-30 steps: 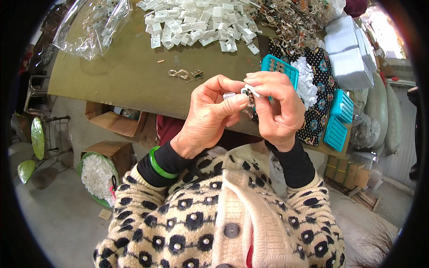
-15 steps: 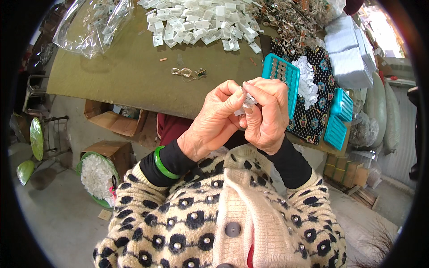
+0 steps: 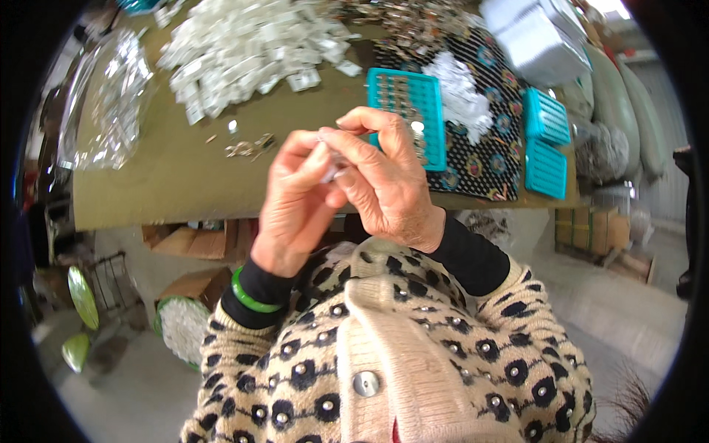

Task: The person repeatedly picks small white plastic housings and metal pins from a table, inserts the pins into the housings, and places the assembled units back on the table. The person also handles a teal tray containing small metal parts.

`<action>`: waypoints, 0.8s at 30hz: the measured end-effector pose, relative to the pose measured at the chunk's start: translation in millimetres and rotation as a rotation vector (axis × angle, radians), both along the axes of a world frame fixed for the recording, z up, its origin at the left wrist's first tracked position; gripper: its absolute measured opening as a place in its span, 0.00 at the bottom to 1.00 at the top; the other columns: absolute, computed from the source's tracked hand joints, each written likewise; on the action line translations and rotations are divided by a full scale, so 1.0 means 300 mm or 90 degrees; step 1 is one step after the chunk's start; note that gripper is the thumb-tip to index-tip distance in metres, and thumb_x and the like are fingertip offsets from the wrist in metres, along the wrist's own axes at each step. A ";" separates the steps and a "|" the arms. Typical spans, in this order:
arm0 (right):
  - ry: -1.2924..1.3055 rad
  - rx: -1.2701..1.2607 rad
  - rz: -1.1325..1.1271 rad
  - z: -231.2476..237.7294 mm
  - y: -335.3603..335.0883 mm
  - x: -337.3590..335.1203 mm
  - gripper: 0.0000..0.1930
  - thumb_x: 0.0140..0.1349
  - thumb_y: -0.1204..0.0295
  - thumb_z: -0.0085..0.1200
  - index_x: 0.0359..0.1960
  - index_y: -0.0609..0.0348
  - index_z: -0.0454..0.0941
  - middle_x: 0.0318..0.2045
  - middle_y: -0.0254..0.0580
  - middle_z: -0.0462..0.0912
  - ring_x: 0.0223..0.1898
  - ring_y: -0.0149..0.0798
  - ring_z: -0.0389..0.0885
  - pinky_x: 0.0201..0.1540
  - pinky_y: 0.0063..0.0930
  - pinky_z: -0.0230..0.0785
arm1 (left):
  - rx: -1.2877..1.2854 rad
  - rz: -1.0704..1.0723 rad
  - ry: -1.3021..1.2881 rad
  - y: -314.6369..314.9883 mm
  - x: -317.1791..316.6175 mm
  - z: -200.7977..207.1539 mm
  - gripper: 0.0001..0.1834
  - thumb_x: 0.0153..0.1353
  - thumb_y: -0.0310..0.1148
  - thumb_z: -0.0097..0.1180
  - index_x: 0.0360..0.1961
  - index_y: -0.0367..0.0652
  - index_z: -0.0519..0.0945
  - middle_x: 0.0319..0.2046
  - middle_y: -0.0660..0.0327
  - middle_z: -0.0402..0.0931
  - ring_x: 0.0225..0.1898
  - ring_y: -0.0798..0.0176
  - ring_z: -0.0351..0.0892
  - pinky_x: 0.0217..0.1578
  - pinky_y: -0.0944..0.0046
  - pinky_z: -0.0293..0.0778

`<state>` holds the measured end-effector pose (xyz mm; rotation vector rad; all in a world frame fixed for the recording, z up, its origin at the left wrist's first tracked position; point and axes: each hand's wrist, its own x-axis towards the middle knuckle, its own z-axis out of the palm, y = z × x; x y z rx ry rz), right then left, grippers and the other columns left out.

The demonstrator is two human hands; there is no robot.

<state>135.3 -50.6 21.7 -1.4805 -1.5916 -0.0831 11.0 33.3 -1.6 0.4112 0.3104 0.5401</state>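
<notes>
Both hands meet just over the table's near edge. My left hand (image 3: 297, 193) pinches a small white plastic piece (image 3: 332, 171), mostly hidden by the fingers. My right hand (image 3: 393, 177) closes on the same piece from the other side with thumb and forefinger, its other fingers bent above. Behind the right hand lies a turquoise tray (image 3: 436, 111) with rows of small metal parts in its holes. Left of the hands, a few small brass-coloured metal pieces (image 3: 249, 148) lie on the table.
A big heap of white plastic housings (image 3: 251, 52) covers the far table (image 3: 148, 199). Metal parts (image 3: 421, 26) are piled behind the tray. White bits (image 3: 458, 96) lie on a dark patterned cloth (image 3: 502, 148). A clear plastic bag (image 3: 107, 103) sits left; smaller turquoise trays (image 3: 545, 177) sit right.
The whole view has shifted, with more of the table now in sight. Both hands stay together on the small white piece, the right hand's upper fingers lifted a little more.
</notes>
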 end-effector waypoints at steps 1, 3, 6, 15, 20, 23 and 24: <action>0.031 -0.011 0.022 0.006 -0.026 0.014 0.19 0.63 0.70 0.57 0.55 0.62 0.75 0.48 0.49 0.72 0.46 0.48 0.74 0.48 0.39 0.69 | 0.029 0.007 0.002 0.017 -0.011 0.008 0.06 0.66 0.28 0.57 0.44 0.45 0.76 0.40 0.56 0.79 0.37 0.62 0.81 0.22 0.75 0.72; 0.064 -0.030 -0.033 0.022 -0.097 0.062 0.15 0.65 0.72 0.56 0.52 0.64 0.77 0.46 0.52 0.76 0.44 0.49 0.77 0.47 0.36 0.71 | 0.067 0.040 0.001 0.056 -0.034 0.021 0.11 0.66 0.24 0.55 0.48 0.46 0.77 0.48 0.50 0.77 0.46 0.53 0.83 0.21 0.74 0.72; 0.049 -0.045 -0.182 0.025 -0.187 0.186 0.08 0.64 0.75 0.56 0.43 0.63 0.78 0.38 0.50 0.80 0.37 0.49 0.80 0.39 0.33 0.74 | 0.091 0.072 -0.069 0.102 -0.049 0.027 0.14 0.66 0.22 0.55 0.51 0.45 0.77 0.48 0.49 0.75 0.44 0.55 0.81 0.20 0.74 0.73; -0.120 -0.144 -0.332 -0.094 -0.349 0.366 0.08 0.58 0.81 0.57 0.40 0.62 0.79 0.34 0.44 0.77 0.36 0.47 0.78 0.37 0.36 0.71 | 0.128 0.014 0.005 0.030 0.021 -0.031 0.14 0.64 0.22 0.57 0.51 0.43 0.76 0.46 0.51 0.76 0.36 0.61 0.80 0.27 0.66 0.79; -0.190 -0.206 -0.342 -0.126 -0.353 0.388 0.11 0.56 0.84 0.58 0.41 0.63 0.79 0.34 0.44 0.77 0.36 0.47 0.78 0.38 0.37 0.71 | 0.114 -0.020 0.023 0.002 0.041 -0.046 0.12 0.67 0.24 0.55 0.51 0.39 0.75 0.46 0.50 0.77 0.37 0.59 0.82 0.32 0.61 0.83; -0.190 -0.202 -0.315 -0.119 -0.350 0.400 0.11 0.54 0.83 0.57 0.39 0.61 0.79 0.32 0.41 0.75 0.35 0.46 0.77 0.37 0.37 0.71 | 0.108 -0.023 0.035 -0.003 0.045 -0.042 0.11 0.67 0.25 0.54 0.50 0.38 0.75 0.45 0.50 0.77 0.37 0.58 0.83 0.32 0.60 0.84; -0.186 -0.205 -0.305 -0.117 -0.349 0.403 0.11 0.53 0.83 0.57 0.38 0.60 0.79 0.31 0.40 0.74 0.35 0.45 0.77 0.37 0.37 0.70 | 0.110 -0.028 0.041 -0.005 0.045 -0.040 0.11 0.67 0.25 0.54 0.50 0.38 0.75 0.45 0.50 0.78 0.37 0.58 0.83 0.32 0.59 0.84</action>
